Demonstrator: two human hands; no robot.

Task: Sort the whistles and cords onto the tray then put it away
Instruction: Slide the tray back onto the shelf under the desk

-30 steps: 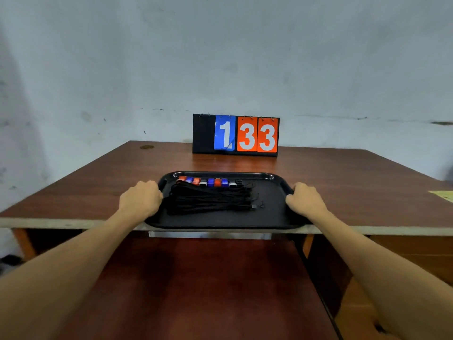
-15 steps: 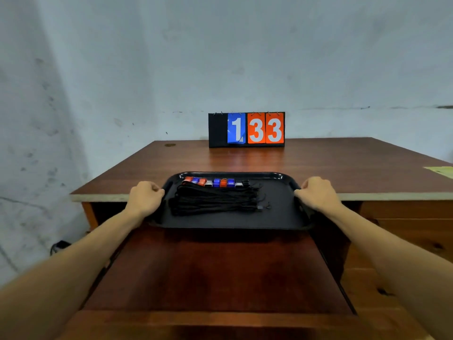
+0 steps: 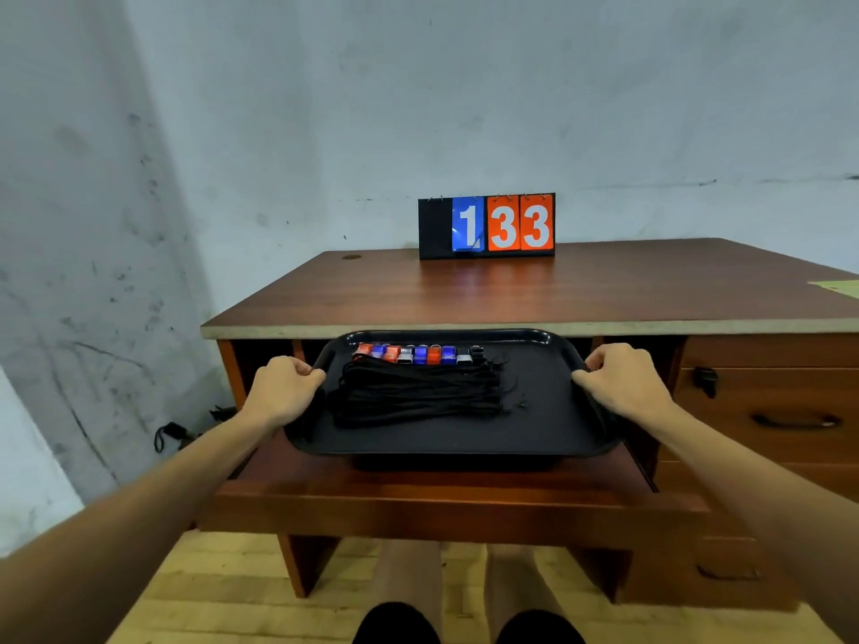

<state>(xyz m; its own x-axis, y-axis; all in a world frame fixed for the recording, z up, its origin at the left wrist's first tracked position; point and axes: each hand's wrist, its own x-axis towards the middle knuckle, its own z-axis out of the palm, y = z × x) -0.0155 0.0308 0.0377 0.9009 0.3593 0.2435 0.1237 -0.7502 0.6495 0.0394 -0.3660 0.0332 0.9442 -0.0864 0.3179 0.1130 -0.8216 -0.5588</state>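
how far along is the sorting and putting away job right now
Sorting looks done: the whistles sit in a row along the far side of the black tray, with the black cords bundled in front. In hand: the left hand and right hand grip the tray's sides over the pull-out shelf. Left: release it and push the shelf in.

Tray (image 3: 446,439) far rim under desktop (image 3: 511,295) edge; fingers (image 3: 586,364) curl beneath rim.

Whistles (image 3: 418,354) lie behind cords (image 3: 420,393) on the tray (image 3: 548,425), over the pulled-out shelf (image 3: 446,499).
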